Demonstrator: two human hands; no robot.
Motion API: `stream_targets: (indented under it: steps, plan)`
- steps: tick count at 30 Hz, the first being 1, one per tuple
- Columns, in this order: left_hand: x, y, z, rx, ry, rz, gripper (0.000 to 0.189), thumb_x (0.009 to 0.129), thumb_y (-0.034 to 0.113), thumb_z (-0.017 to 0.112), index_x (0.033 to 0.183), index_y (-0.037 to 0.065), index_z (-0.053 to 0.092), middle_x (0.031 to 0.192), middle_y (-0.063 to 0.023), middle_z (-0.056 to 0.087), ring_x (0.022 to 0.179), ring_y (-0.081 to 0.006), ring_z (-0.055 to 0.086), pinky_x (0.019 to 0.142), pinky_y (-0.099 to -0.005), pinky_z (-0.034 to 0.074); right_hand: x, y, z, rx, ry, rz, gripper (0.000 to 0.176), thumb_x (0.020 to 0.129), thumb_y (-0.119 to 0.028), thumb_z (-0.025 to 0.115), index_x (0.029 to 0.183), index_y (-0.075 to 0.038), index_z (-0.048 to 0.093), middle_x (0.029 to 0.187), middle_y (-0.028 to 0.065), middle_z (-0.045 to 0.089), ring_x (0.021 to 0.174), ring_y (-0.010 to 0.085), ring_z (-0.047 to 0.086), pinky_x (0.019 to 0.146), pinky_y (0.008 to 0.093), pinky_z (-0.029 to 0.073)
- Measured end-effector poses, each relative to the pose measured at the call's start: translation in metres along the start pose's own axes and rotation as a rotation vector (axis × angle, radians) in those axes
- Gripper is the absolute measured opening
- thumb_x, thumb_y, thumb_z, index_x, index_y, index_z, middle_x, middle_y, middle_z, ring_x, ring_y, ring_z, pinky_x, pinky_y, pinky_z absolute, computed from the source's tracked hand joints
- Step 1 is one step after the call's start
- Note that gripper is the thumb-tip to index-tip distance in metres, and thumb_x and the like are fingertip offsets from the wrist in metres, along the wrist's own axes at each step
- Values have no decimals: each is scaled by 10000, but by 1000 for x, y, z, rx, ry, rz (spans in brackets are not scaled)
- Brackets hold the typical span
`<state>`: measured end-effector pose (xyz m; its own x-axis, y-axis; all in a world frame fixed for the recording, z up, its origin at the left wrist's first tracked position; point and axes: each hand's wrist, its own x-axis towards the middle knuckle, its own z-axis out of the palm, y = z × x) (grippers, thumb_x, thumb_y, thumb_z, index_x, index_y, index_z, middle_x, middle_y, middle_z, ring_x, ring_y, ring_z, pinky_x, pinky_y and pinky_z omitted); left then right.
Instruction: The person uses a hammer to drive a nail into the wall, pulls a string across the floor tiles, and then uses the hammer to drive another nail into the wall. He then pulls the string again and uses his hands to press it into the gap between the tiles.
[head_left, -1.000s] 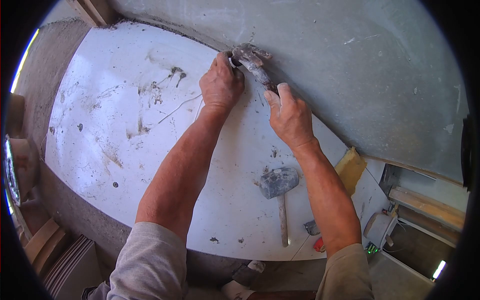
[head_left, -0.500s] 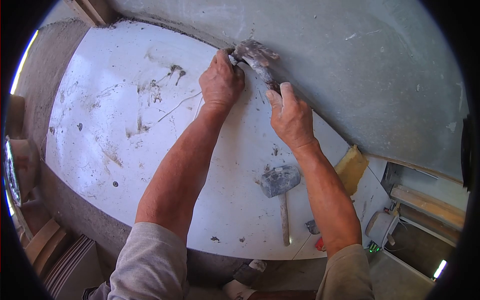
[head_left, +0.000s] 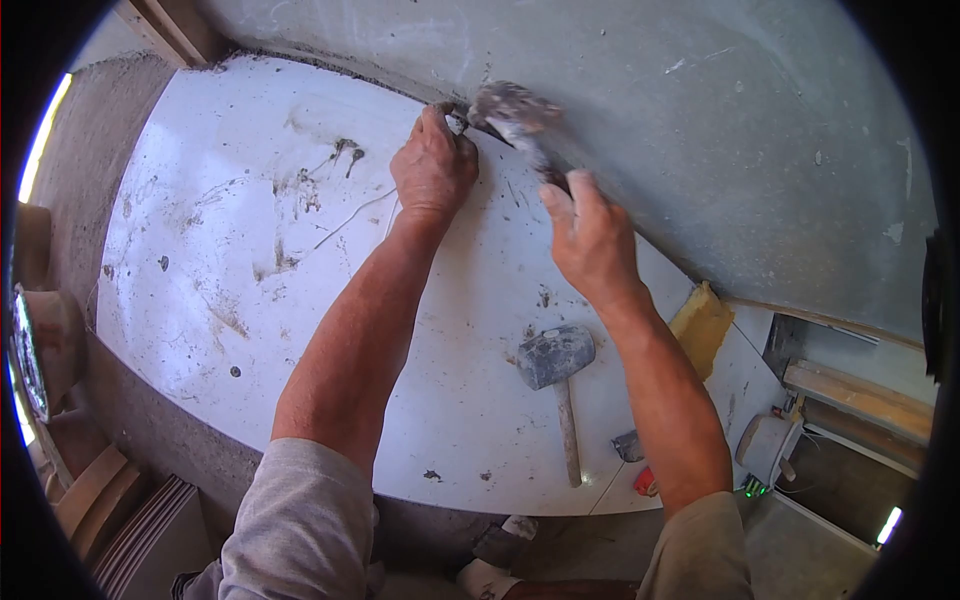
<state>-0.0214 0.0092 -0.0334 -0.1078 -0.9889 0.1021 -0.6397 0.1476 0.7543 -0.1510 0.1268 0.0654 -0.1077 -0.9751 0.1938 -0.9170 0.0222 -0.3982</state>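
Note:
My right hand (head_left: 592,238) grips the handle of a mortar-crusted hammer (head_left: 512,116), its head blurred against the grey wall (head_left: 700,130) at the joint with the large white tile (head_left: 250,250). My left hand (head_left: 432,168) rests knuckles-up on the tile just left of the hammer head, fingers pinched on something small at the joint; what it is cannot be made out. A thin white cord (head_left: 350,215) trails from under the left hand across the tile.
A rubber mallet (head_left: 556,372) lies on the tile below my right arm. A yellow sponge (head_left: 700,322) sits by the wall at the right. A small scraper and a red item (head_left: 640,470) lie at the tile's near edge. Stacked tiles (head_left: 130,530) stand lower left.
The hammer head has moved slightly and now looks blurred. The right hand shifted a little down along the handle. The view drifted slightly; the left hand stays at the joint.

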Motion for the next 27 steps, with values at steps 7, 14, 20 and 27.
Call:
stream_targets:
  steps: [7, 14, 20, 27]
  plan:
    - [2, 3, -3, 12, -25, 0, 396, 820, 164, 561, 1206, 92, 500, 1094, -174, 633, 933, -364, 636, 802, -428, 501, -89, 14, -117, 26, -24, 152, 209, 953, -210, 555, 963, -6, 507, 688, 201, 583, 629, 413, 599, 542, 410, 453]
    - [-3, -8, 1, 37, 42, 62, 347, 830, 181, 565, 1164, 97, 517, 996, -136, 647, 892, -333, 645, 782, -434, 499, -198, 14, -144, 113, -49, 491, 225, 967, -233, 503, 949, -10, 511, 658, 142, 549, 564, 296, 577, 551, 384, 449]
    - [-11, -12, -4, 43, 26, 81, 290, 851, 178, 546, 1125, 94, 508, 1054, -171, 636, 915, -369, 632, 795, -452, 494, -135, 10, -78, 178, 16, 306, 262, 963, -278, 533, 914, -23, 496, 666, 212, 578, 664, 443, 597, 567, 447, 458]
    - [-11, -8, -7, 45, 33, 59, 280, 821, 148, 550, 1092, 80, 556, 945, -143, 653, 882, -329, 642, 779, -432, 492, -14, -5, 1, 83, 101, 70, 275, 939, -272, 577, 856, -35, 463, 620, 205, 591, 621, 431, 611, 529, 468, 473]
